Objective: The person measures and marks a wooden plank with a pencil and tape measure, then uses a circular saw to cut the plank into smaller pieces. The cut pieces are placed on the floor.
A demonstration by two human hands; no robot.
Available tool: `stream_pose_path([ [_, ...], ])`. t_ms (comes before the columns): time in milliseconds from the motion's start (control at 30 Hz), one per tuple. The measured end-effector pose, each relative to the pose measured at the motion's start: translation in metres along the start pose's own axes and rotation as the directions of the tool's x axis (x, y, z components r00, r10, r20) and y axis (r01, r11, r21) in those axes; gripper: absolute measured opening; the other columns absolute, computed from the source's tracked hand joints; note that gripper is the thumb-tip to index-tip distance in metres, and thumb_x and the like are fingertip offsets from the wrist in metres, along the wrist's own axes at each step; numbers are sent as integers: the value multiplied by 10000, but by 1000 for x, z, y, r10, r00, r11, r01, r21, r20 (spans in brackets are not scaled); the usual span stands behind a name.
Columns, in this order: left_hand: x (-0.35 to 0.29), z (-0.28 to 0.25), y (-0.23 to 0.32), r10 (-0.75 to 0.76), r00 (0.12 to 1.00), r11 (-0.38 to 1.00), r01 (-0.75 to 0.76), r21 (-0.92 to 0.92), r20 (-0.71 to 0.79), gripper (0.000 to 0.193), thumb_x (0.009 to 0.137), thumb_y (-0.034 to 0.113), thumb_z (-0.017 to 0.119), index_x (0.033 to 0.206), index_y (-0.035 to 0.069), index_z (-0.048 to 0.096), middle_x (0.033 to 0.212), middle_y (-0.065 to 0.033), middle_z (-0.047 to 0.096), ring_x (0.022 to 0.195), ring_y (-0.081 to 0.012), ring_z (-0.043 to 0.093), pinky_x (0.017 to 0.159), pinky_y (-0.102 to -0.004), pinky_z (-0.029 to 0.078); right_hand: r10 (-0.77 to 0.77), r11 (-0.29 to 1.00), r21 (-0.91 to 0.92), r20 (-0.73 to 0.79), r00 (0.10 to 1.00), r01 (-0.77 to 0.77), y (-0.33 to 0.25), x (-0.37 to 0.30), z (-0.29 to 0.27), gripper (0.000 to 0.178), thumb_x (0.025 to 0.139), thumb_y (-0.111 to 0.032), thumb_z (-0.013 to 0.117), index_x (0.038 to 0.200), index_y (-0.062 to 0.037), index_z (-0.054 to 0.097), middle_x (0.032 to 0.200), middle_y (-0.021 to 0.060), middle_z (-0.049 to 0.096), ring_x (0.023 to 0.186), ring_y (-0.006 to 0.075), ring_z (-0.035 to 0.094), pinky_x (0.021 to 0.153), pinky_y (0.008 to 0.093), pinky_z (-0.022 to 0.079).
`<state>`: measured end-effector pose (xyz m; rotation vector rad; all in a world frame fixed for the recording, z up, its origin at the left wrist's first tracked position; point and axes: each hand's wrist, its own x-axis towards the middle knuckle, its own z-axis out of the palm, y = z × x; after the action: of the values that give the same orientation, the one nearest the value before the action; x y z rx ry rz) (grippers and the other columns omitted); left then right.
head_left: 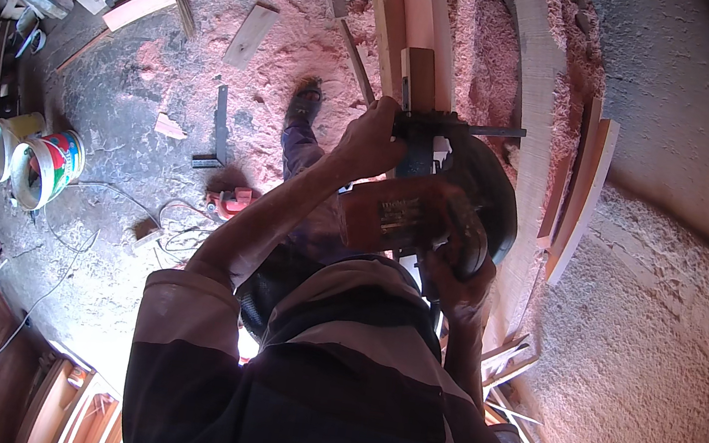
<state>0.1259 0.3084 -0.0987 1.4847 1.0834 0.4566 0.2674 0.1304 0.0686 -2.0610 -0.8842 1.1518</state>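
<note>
I look down on a hand-held circular saw (429, 210) with an orange body and a dark round guard. My right hand (456, 278) grips its rear handle. My left hand (373, 137) reaches forward and holds the front of the saw beside a metal guide bar (478, 130). The saw sits on a long wooden plank (424, 30) that runs away from me. My striped shirt fills the lower part of the view.
Sawdust covers the floor. More planks (583, 192) lie to the right, offcuts (250, 33) to the upper left. Two buckets (42, 166) stand at the left. A small orange tool (234, 201) and a cable lie on the concrete. My foot (303, 104) stands by the plank.
</note>
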Motion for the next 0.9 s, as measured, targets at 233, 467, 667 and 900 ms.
stream_pose_path([
  [233,-3,-6,-9,13,1000,997,-11,-76,28,517,823,152,703,1277,4,505,1141,-236,674,1123,-404,654,962,-461,512,61,998,-21,43,997,-60,-6,2,3,526,817,-145,794,1287,0,608,976,84,693,873,154,652,778,332,543],
  [467,-18,-31,-7,161,986,971,-166,170,46,586,852,94,680,1406,42,494,1336,-227,591,1190,-360,628,995,-436,513,-22,998,-66,25,999,24,-22,-2,9,666,839,-163,777,1437,-17,525,1192,169,698,1096,238,679,936,368,537],
  [667,42,-56,50,538,818,544,-521,658,203,714,745,-28,629,1427,162,534,1539,-92,455,1448,-314,395,1173,-492,349,36,999,-33,49,998,-34,-22,1,8,688,836,-163,782,1451,-17,510,1215,177,695,1115,246,679,955,375,533],
  [900,110,-41,31,433,692,214,-702,679,578,733,731,197,829,1412,228,558,1599,-18,401,1518,-244,318,1175,-457,381,93,996,-8,35,995,-93,-21,0,9,549,837,-131,784,1337,-21,588,1054,105,701,939,169,668,810,337,547],
])
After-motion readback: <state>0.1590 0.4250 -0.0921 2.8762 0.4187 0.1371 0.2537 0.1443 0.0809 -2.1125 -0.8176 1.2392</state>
